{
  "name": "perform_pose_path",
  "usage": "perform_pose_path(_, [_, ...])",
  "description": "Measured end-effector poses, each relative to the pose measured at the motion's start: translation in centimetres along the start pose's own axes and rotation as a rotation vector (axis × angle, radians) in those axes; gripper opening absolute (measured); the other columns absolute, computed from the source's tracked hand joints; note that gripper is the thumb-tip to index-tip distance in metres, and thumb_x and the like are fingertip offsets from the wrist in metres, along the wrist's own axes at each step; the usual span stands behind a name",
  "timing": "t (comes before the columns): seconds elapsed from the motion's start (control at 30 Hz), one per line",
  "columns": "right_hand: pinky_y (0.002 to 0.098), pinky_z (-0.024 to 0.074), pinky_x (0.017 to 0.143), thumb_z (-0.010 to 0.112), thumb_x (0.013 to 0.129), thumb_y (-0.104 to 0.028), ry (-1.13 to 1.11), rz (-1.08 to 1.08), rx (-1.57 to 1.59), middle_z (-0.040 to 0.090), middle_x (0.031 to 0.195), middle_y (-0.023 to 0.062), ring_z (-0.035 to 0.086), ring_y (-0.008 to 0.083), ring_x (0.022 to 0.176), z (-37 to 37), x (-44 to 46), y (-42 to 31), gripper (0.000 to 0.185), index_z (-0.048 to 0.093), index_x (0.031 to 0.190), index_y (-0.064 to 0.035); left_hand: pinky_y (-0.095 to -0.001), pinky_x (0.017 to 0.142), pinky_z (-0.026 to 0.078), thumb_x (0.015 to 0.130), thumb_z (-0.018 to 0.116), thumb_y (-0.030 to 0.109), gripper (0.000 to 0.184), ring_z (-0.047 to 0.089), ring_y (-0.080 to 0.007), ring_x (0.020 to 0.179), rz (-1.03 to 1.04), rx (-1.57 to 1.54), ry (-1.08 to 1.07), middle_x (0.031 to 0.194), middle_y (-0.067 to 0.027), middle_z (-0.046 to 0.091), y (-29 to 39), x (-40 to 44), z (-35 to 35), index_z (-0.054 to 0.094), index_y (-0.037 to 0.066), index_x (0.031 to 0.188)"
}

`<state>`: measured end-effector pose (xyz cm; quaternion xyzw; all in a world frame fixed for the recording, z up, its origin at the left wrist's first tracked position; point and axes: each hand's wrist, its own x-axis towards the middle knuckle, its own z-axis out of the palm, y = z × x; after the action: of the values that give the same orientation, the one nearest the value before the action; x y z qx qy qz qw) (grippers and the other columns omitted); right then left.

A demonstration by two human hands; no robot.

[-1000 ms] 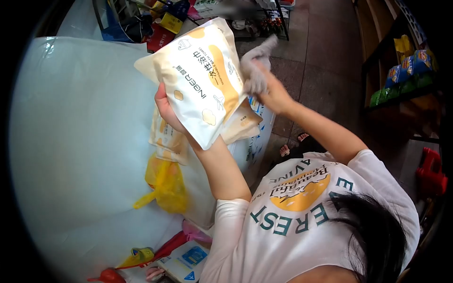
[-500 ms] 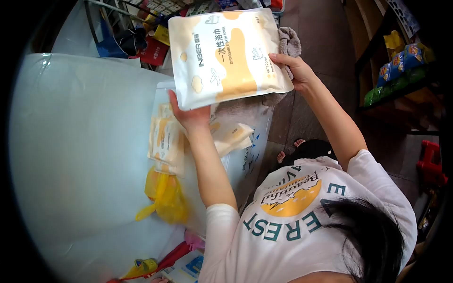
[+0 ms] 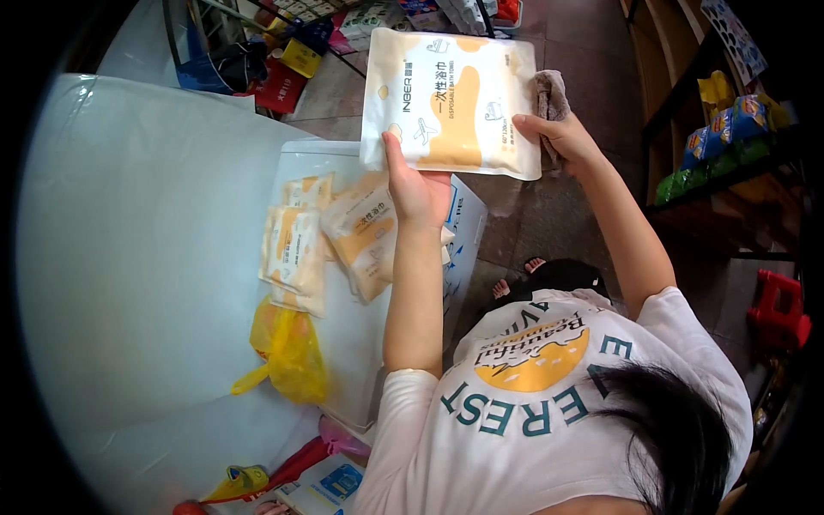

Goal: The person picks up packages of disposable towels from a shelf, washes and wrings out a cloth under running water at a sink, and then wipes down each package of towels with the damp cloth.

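Observation:
A white and yellow pack of disposable bath towel (image 3: 468, 103) is held up in front of me, its printed face toward the camera. My left hand (image 3: 418, 189) grips its lower left edge, thumb on the front and fingers behind. At the pack's right edge, my right hand (image 3: 562, 142) pinches it with the thumb on top. A grey-brown cloth (image 3: 550, 94) is bunched in that same right hand behind the pack. Below, another bath towel pack (image 3: 365, 232) and several smaller matching packs (image 3: 294, 249) lie on a white box lid (image 3: 348, 343).
A yellow plastic bag (image 3: 292, 356) with something round inside sits beside the packs. A pale sheet-covered surface (image 3: 154, 257) fills the left. Shelves with snack bags (image 3: 717, 129) stand at right, near a red plastic item (image 3: 779, 309). Packaged goods (image 3: 369, 21) stand at the back.
Both hands have moved the bath towel pack to the right. The cloth has lifted away from over the white box, and the packs on the lid show more fully.

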<state>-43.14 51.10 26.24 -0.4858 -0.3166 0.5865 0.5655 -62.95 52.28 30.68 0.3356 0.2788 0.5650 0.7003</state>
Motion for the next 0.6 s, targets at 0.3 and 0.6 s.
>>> perform_pose_path(0.3, [0.0427, 0.0404, 0.076, 0.057, 0.076, -0.023, 0.001, -0.900, -0.933, 0.051, 0.093, 0.0133, 0.051, 0.0300, 0.090, 7.5, -2.5, -0.9, 0.027, 0.053, 0.100, -0.0093, -0.0426, 0.099, 0.032, 0.092, 0.026, 0.047, 0.054, 0.039, -0.0269, 0.118, -0.179, -0.079, 0.165, 0.129, -0.0099, 0.041, -1.2, -1.4, 1.9, 0.037, 0.008, 0.128])
perform_pose_path(0.6, [0.0361, 0.0400, 0.068, 0.063, 0.069, -0.020, 0.117, -1.017, -1.329, 0.051, 0.085, 0.0063, 0.055, 0.0223, 0.080, 0.8, -1.2, 6.0, 0.031, 0.051, 0.097, -0.0116, -0.0492, 0.104, 0.023, 0.093, 0.017, 0.048, 0.060, 0.025, -0.0309, 0.129, -0.017, -0.128, -0.088, 0.142, -0.0126, 0.021, 0.9, -1.6, 0.3, 0.016, 0.009, 0.138])
